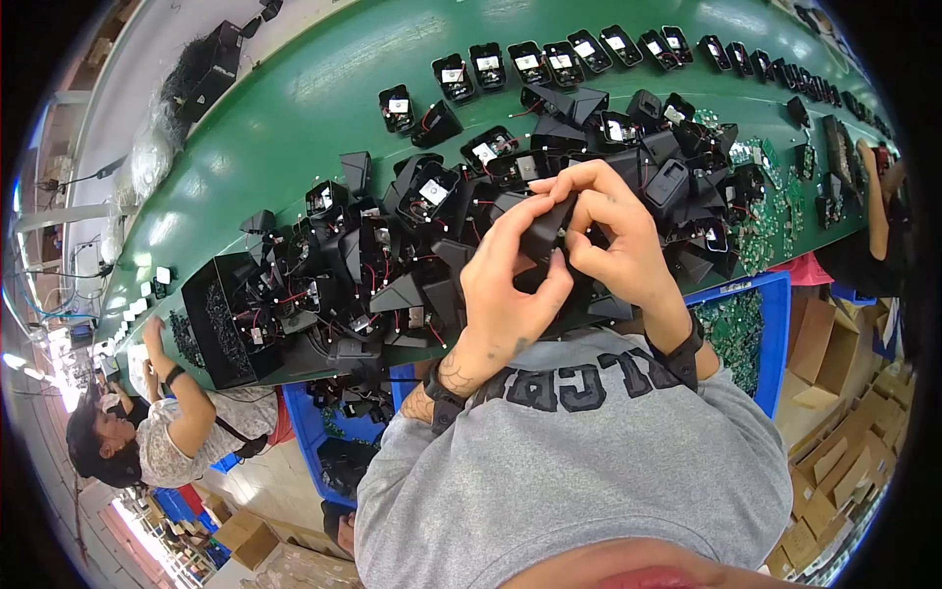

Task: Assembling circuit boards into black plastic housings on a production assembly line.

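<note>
Both my hands come together over the near side of the green table. A black plastic housing (546,234) is tilted between them. My left hand (510,270) wraps round its left side, thumb at the lower edge and fingers over the top. My right hand (618,236) bends over its right side, with thumb and forefinger pinched at the housing's open side; what the pinch holds is too small to make out. Around my hands lies a heap of black housings (432,191), some with red wires and white-labelled parts inside.
Rows of black housings (530,64) stand along the far part of the green table (294,98). Green circuit boards (760,206) pile up at right. A black bin (221,319) stands at left. Blue crates (775,344) sit below the near edge. Co-workers (186,422) work at both ends.
</note>
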### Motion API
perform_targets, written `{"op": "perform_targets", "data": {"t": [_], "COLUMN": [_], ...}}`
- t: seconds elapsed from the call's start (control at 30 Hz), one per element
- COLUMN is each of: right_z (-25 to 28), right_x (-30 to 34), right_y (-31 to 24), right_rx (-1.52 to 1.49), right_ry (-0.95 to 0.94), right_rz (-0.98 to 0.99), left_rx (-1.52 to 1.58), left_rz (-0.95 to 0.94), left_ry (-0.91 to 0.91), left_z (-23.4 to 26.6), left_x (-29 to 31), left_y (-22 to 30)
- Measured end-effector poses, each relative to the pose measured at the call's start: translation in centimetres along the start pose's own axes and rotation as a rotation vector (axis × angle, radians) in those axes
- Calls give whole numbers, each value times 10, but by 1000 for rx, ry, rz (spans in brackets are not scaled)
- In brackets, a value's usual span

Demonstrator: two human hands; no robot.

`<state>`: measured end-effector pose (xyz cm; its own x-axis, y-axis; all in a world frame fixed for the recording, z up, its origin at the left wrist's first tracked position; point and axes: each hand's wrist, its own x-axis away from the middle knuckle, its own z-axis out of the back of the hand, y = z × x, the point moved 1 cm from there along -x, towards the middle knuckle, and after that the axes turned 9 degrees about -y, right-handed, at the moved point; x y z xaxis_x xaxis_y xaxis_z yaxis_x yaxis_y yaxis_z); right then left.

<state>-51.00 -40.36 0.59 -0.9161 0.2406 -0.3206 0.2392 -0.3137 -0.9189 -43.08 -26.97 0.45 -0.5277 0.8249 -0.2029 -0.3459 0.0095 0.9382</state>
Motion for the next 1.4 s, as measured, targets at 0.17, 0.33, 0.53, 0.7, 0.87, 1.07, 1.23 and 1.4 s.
{"op": "perform_targets", "data": {"t": [0.17, 0.33, 0.53, 0.7, 0.87, 1.07, 1.23, 1.4], "right_z": [24, 19, 19, 27, 34, 31, 23, 11], "right_x": [8, 5, 28, 31, 30, 25, 25, 24], "right_y": [-9, -1, -21, -19, -27, -29, -30, -16], "right_rx": [119, 5, 423, 524, 732, 881, 715, 313], "right_ry": [-41, -58, 148, -111, -200, -98, 74, 306], "right_rz": [15, 39, 102, 630, 723, 805, 310, 77], "left_rx": [35, 169, 288, 530, 566, 635, 456, 291], "left_rz": [45, 17, 18, 325, 428, 419, 194, 75], "left_ry": [-36, 27, -125, -242, -373, -369, -96, -81], "left_z": [-5, -3, -1, 15, 18, 16, 4, -2], "left_x": [-12, -2, 3, -13, -15, -18, -13, -11], "left_y": [9, 3, 8, 2, -5, -5, 14, 10]}}
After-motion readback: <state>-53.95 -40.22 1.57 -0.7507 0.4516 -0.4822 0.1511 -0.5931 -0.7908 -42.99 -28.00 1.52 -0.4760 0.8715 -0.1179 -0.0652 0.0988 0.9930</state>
